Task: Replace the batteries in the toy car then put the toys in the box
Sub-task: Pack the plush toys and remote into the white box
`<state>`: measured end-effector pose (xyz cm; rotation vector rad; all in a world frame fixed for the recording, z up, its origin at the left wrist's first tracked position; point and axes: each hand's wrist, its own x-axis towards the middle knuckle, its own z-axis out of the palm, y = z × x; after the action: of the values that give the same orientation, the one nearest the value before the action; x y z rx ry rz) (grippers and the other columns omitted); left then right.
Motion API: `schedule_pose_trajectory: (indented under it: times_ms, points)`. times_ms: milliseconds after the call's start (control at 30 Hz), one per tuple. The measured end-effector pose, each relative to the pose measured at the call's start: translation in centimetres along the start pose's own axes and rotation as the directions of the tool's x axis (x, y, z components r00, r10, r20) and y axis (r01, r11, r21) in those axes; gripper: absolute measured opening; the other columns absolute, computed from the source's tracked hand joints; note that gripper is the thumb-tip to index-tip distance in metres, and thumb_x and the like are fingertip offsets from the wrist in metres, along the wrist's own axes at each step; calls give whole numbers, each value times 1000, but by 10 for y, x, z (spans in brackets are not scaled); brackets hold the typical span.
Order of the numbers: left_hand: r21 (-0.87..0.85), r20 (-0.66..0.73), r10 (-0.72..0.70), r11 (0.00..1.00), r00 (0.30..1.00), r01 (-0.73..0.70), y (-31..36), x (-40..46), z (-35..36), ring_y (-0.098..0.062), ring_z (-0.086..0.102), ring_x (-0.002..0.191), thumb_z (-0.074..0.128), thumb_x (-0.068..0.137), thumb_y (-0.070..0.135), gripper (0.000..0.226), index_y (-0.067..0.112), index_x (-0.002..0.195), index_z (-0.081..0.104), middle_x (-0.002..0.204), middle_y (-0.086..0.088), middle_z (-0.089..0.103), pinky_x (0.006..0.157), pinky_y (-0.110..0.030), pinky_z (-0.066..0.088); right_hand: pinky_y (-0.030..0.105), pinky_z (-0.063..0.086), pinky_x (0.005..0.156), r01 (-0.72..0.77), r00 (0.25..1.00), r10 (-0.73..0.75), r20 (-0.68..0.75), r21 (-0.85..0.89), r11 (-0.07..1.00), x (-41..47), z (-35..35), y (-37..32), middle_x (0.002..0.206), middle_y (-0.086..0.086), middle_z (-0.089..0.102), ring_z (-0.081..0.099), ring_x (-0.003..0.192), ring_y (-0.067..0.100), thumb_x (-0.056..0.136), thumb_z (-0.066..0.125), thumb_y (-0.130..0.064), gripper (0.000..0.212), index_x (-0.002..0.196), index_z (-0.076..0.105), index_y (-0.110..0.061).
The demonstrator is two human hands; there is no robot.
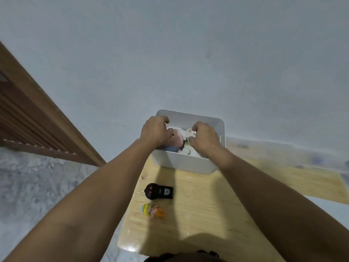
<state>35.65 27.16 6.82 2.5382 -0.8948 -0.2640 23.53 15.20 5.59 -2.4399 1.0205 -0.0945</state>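
- Small yellow-and-orange plastic figure (153, 212): we find it lying on the pale wooden tabletop (198, 214), not yet boxed.
- Black plastic remote-style toy (159, 191): just beyond it, also outstanding.
- White plastic box (186, 163): holds soft plush toys (176, 138).
- Left hand (155, 132), right hand (204, 138): fingers curled into the plush; grip unclear.
- Toy car: we see none.
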Motion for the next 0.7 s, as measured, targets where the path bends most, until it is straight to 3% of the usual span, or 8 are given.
schedule_pose_trajectory:
  times_ms: [167, 267, 333, 433, 500, 567, 633, 700]
  points:
    - [-101, -344, 63, 989, 937, -104, -24, -46, -5, -25, 60, 81, 61, 86, 21, 20, 8, 101, 65, 91, -4, 66, 71, -32, 46, 30, 46, 77, 306, 941, -290, -176, 73, 949, -42, 7, -24, 96, 4, 66, 61, 90, 24, 82, 62, -13, 9, 91, 64, -14]
    - [-112, -432, 34, 989, 901, -91, -46, -76, 4, -21, 54, 71, 61, 86, 16, 14, 7, 97, 62, 91, -5, 63, 66, -28, 42, 33, 51, 72, 496, 851, -469, -238, 69, 865, -69, 25, -31, 87, 3, 67, 62, 80, 24, 80, 64, -10, 4, 83, 66, -12]
    - [-104, -439, 14, 992, 898, -67, -62, -97, 14, -23, 57, 74, 61, 82, 8, 14, 6, 96, 61, 93, -6, 62, 65, -33, 47, 37, 53, 70, 537, 834, -517, -194, 67, 841, -80, 40, -32, 88, 1, 66, 62, 78, 24, 82, 61, -14, 5, 85, 65, -14]
    - [-32, -404, 71, 995, 912, -92, -89, -132, 39, -29, 60, 77, 64, 69, -4, 20, 4, 87, 62, 88, -10, 60, 60, -40, 52, 38, 53, 76, 454, 890, -455, 25, 47, 890, -88, 65, -31, 96, 2, 68, 62, 88, 25, 86, 57, -16, 11, 91, 66, -18]
    - [-5, -306, 111, 993, 945, -118, -102, -156, 58, -29, 59, 75, 65, 64, -2, 20, 4, 83, 64, 85, -10, 61, 59, -40, 53, 38, 53, 82, 366, 917, -356, 177, -21, 930, -90, 83, -27, 104, 0, 67, 61, 97, 25, 85, 57, -18, 17, 98, 65, -27]
    - [11, -188, 159, 987, 969, -159, -109, -179, 73, -28, 60, 76, 60, 67, 13, 21, 4, 84, 67, 87, -10, 63, 60, -40, 54, 41, 53, 85, 331, 912, -287, 294, -110, 937, -92, 98, -21, 110, 1, 65, 60, 102, 26, 82, 59, -21, 25, 105, 63, -30]
    - [62, -66, 233, 971, 970, -229, -108, -197, 83, -28, 62, 81, 50, 68, 31, 37, 7, 89, 69, 94, -9, 66, 67, -38, 55, 42, 53, 83, 335, 889, -253, 382, -167, 927, -94, 108, -14, 109, 5, 64, 59, 98, 26, 82, 62, -22, 28, 110, 62, -26]
    - [86, 26, 264, 960, 964, -266, -103, -209, 89, -26, 62, 87, 45, 67, 32, 40, 12, 92, 70, 99, -6, 67, 75, -36, 54, 41, 54, 79, 352, 878, -246, 411, -204, 913, -95, 115, -7, 107, 5, 63, 58, 92, 24, 83, 64, -25, 28, 111, 59, -23]
